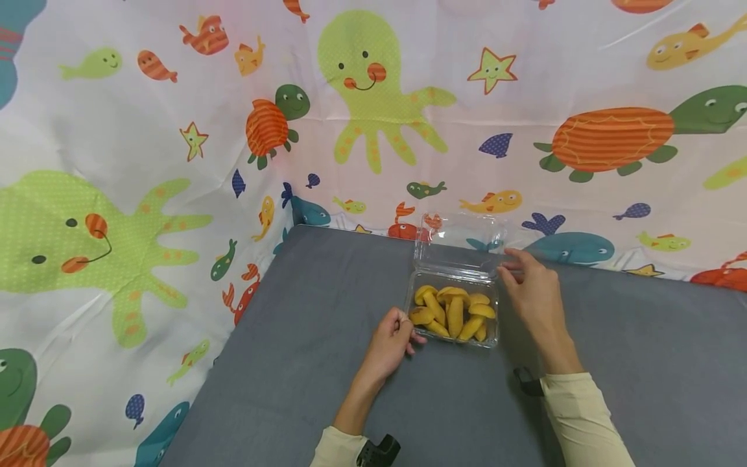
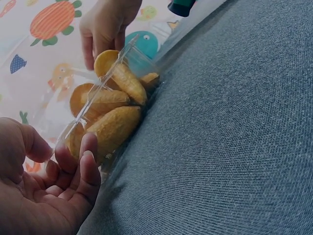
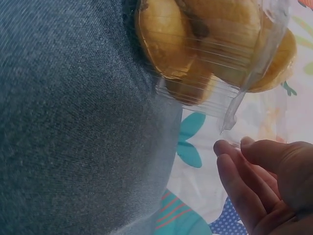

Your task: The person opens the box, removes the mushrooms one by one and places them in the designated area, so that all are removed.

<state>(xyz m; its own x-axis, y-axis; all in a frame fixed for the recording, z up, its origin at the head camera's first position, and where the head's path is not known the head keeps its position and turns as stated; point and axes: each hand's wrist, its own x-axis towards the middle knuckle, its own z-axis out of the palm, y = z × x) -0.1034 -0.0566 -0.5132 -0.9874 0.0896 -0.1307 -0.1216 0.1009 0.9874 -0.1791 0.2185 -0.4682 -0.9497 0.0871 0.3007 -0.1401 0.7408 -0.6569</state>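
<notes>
A clear plastic clamshell box point(image 1: 493, 334) stands on the grey cloth with its lid point(image 1: 458, 250) raised at the back. Several yellow mushrooms point(image 1: 455, 314) lie inside, caps mostly toward the back. My left hand point(image 1: 390, 344) is at the box's front left corner; in the left wrist view its thumb and index finger pinch the rim point(image 2: 90, 100). At the lid's right edge, near the hinge, my right hand point(image 1: 533, 292) pinches the thin plastic between thumb and index finger, as the right wrist view shows from close up.
Grey cloth point(image 1: 292, 363) covers the table, which ends at the back and left against a white curtain point(image 1: 233, 97) printed with sea animals. The lid stands close in front of this curtain. Dark wrist cameras point(image 1: 379, 451) are strapped over both sleeves.
</notes>
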